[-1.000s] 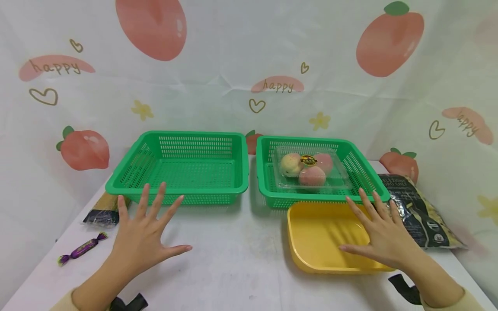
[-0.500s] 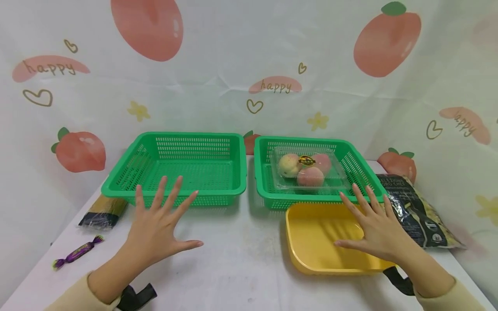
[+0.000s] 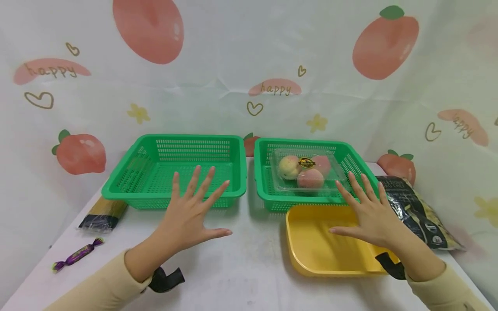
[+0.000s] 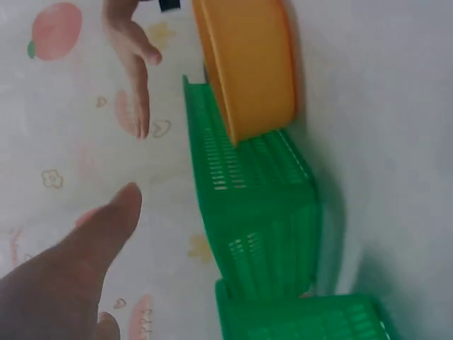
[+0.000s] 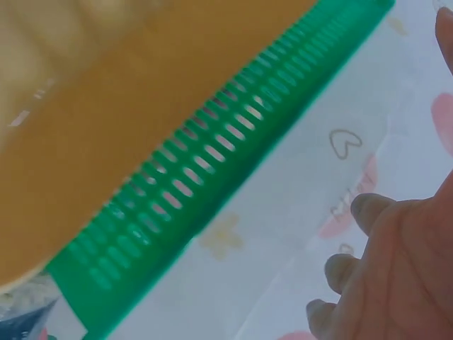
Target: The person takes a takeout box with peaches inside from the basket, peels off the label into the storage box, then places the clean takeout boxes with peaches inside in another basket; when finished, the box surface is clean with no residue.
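Nearest the front edge of the white table, 2 sleeved forearms reach forward, each hand flat-palmed with the fingers spread and straight, holding nothing. The right hand hovers over the back right part of the yellow tray, which sits near the table's front right, its long axis running left to right; from the head view I cannot tell whether the palm touches the tray or floats just above it, and the right wrist view shows only the tray's orange-yellow wall with green slats behind it. The left hand hangs over bare table left of centre, well apart from the tray, so the right hand is plainly the nearer of the 2 to it. The left fingertips point toward the front wall of the left green basket. Just behind the tray, touching or nearly touching its far rim, stands the right green basket, and inside it lies a clear plastic clamshell of 3 peaches, straight ahead of the right fingers. The 2 baskets stand side by side toward the back edge with a narrow gap between. At the left edge lie a purple wrapped candy and, farther back, a packet of spaghetti; at the right edge a dark bag of pasta lies just beside the tray and basket.
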